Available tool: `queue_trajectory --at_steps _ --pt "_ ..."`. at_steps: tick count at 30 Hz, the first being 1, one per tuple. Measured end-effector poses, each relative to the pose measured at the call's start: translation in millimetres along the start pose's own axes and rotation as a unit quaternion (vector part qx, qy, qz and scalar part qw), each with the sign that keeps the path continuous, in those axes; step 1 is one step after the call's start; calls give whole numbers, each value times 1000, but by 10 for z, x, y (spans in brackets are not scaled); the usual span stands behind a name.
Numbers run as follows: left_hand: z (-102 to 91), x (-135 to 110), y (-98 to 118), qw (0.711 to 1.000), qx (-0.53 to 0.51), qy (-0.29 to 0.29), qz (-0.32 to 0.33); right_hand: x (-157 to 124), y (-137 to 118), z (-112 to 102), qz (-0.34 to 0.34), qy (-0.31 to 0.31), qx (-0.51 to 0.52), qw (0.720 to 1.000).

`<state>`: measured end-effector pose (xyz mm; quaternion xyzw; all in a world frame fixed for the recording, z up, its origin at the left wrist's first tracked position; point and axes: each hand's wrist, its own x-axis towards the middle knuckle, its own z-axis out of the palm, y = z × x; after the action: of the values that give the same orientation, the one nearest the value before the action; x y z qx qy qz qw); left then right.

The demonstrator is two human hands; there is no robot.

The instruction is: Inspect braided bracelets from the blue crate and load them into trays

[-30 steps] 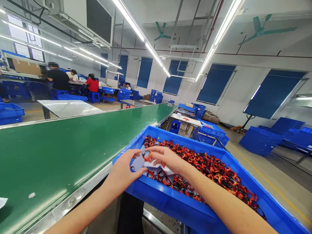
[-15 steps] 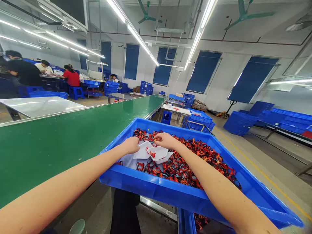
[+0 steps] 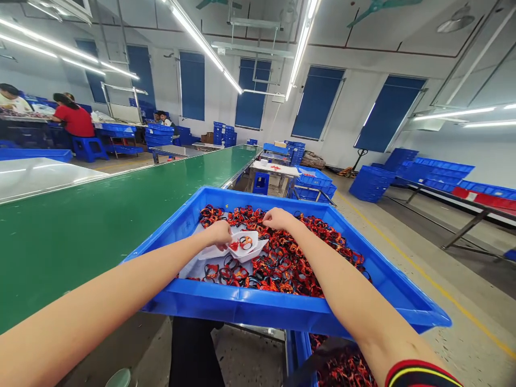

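A blue crate (image 3: 242,296) in front of me holds a heap of small red, orange and black rings (image 3: 290,263), perhaps wristbands. On its left side, my left hand (image 3: 219,234) is closed at the edge of a small white tray (image 3: 253,248), whose hollow holds a dark ring and small red bits. More white trays or sheets lie beneath it, partly covered by the hand. My right hand (image 3: 281,219) hovers over the heap, right of the tray, fingertips together. Whatever is between them is too small to make out.
A green conveyor belt (image 3: 100,226) runs along the left. Below the crate is another blue crate (image 3: 300,352) with similar rings. Farther off stand work tables (image 3: 278,170), stacked blue crates (image 3: 371,184) and a seated person in red (image 3: 76,119).
My view has swung right. My right hand has drawn away from the tray to the right, and a ring now lies in the tray. My left hand has come up against that tray.
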<state>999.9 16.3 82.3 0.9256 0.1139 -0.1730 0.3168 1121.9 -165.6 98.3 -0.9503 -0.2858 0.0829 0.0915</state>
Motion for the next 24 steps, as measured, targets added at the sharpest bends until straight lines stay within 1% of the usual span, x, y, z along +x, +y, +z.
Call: queue_trajectory --at_steps 2,4,6,8,10,12,14,16,17,19,22,24 --pt "-74 -60 -30 1000 -25 4 11 -1 22 -2 13 12 -21 1000" --pt "-193 -154 -78 998 -51 16 25 -9 32 -6 19 23 -39 999" --pt "-355 -290 -161 996 -78 37 38 -15 39 5 16 26 -56 998" --pt "-551 -478 -305 991 -105 69 47 -16 42 43 7 21 -70 997" --pt "-762 -720 -526 984 -131 109 45 -12 41 104 -5 10 -84 996" --pt "-962 -1005 -827 976 -153 150 25 1 38 178 -15 -2 -97 995" --pt "-1119 -1319 -1191 966 -169 194 -14 28 42 250 -22 -11 -111 994" --pt "-1201 -1647 -1584 953 -182 235 -64 74 62 314 -30 -11 -122 992" --pt "-1207 -1811 -1781 945 -187 254 -88 104 78 342 -34 -8 -126 991" --pt "-1146 -2126 -2152 930 -198 281 -130 168 120 392 -44 -2 -128 991" --pt "-909 -2541 -2622 910 -211 311 -178 259 198 457 -61 8 -123 991" --pt "-704 -2764 -2858 897 -222 323 -204 313 255 496 -74 19 -113 991"
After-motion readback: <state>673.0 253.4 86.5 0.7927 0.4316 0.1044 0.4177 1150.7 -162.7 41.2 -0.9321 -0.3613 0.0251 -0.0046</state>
